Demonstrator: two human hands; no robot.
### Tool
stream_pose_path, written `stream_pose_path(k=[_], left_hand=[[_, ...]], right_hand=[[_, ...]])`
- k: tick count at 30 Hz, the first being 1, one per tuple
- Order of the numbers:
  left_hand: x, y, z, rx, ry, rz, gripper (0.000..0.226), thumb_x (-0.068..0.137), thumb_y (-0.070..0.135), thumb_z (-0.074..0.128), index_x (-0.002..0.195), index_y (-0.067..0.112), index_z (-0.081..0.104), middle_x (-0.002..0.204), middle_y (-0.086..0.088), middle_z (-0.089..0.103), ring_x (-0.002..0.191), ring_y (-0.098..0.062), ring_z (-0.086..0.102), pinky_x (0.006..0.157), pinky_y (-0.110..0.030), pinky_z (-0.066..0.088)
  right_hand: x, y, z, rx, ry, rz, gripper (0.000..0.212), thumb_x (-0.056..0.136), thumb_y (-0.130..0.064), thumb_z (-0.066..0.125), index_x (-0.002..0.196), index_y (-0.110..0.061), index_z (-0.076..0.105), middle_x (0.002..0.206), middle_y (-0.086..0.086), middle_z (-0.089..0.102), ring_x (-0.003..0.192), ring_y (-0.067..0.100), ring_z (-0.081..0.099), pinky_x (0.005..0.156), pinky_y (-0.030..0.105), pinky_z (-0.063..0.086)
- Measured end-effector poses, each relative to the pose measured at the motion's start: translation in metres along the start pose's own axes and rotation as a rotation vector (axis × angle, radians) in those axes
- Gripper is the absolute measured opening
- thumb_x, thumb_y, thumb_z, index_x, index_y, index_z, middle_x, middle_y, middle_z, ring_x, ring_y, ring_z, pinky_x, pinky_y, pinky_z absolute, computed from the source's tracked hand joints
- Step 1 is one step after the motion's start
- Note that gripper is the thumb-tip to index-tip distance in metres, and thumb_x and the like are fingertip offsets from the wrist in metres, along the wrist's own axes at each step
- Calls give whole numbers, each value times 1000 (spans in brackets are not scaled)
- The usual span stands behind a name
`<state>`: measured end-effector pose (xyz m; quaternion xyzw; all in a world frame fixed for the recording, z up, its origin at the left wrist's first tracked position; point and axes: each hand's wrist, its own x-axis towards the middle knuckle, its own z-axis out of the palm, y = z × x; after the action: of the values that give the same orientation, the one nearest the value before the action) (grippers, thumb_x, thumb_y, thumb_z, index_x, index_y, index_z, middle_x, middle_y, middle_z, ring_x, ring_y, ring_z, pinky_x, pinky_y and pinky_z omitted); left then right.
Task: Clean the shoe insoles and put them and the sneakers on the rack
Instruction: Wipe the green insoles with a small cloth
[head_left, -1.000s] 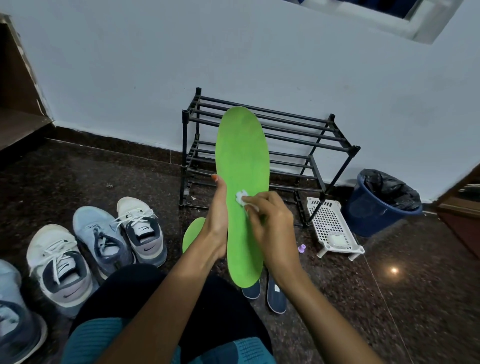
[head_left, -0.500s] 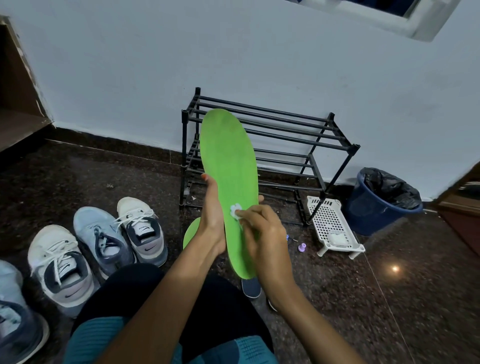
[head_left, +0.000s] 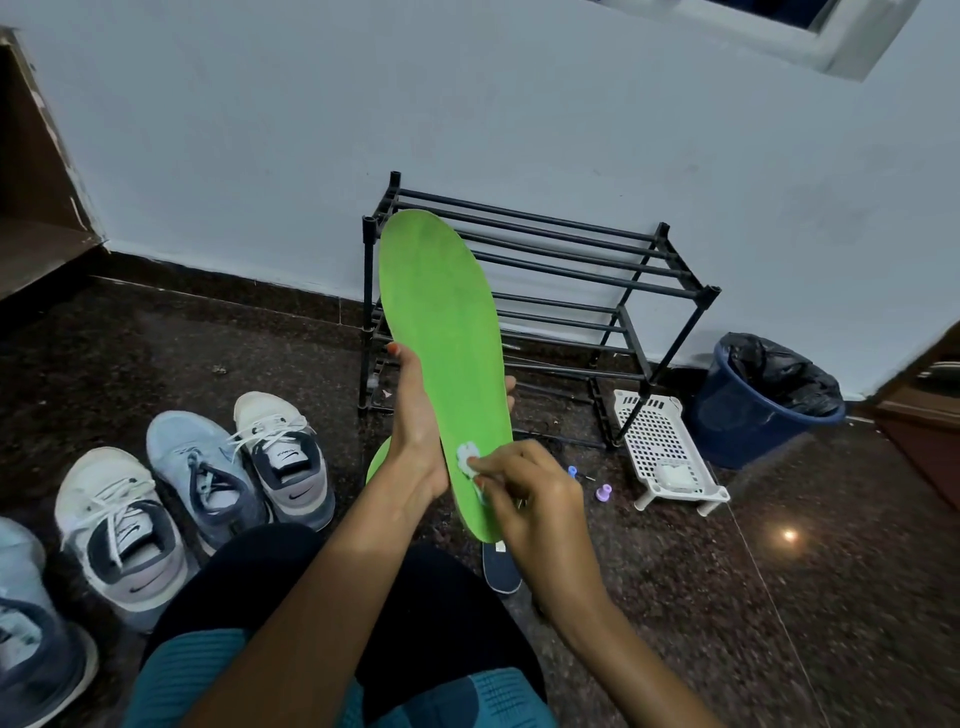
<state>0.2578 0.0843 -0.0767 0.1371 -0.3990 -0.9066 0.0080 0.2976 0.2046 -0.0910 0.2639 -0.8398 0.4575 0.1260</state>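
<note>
Insole (head_left: 441, 338), green, is held upright, toe up, in front of the rack (head_left: 661, 233). At far left, four sneakers (head_left: 202, 467) are lined up side by side on the dark floor. The insole is gripped near its middle by the left hand (head_left: 415, 441): the thumb is laid up along its left edge, the fingers are curled behind it, and one tip is seen at the right edge. A second insole (head_left: 376, 462), also green, is partly hidden behind that hand. A white wad (head_left: 467, 460) is pinched by the curled fingers of the right hand (head_left: 530, 499) and pressed on the held insole's heel part. A dark insole (head_left: 501, 569) is seen on the floor below. Further right, a white tray (head_left: 665, 452) and a blue bin (head_left: 727, 421) are set near the wall.
</note>
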Motion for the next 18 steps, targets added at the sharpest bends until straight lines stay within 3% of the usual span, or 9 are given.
stream_pose_path(k=[4, 6, 15, 18], left_hand=[[0, -1, 2, -9, -3, -15, 87, 87, 71, 5, 102, 7, 63, 79, -18, 72, 68, -24, 70, 61, -29, 55], [0, -1, 2, -35, 0, -13, 86, 88, 71, 7, 100, 6, 63, 77, -18, 71, 65, -25, 70, 57, -27, 56], [-3, -2, 10, -40, 12, -34, 87, 87, 72, 8, 94, 8, 66, 84, -17, 72, 78, -27, 68, 70, -34, 52], [-6, 0, 11, 5, 8, -54, 78, 90, 68, 15, 105, 10, 64, 90, -15, 72, 78, -25, 70, 68, -34, 52]], right_hand=[[5, 6, 2, -64, 96, 22, 17, 79, -6, 60, 91, -9, 71, 83, 1, 59, 74, 16, 58, 65, 24, 45], [1, 3, 8, -72, 107, 0, 19, 80, -10, 57, 92, -8, 71, 84, 1, 59, 76, 21, 58, 66, 26, 45], [5, 4, 2, -104, 127, 11, 20, 81, -12, 55, 94, -15, 70, 89, -6, 60, 85, 11, 55, 69, 10, 38], [17, 3, -11, 177, 189, 175, 25, 85, -4, 57, 92, -27, 65, 94, -10, 62, 82, -5, 54, 71, 9, 40]])
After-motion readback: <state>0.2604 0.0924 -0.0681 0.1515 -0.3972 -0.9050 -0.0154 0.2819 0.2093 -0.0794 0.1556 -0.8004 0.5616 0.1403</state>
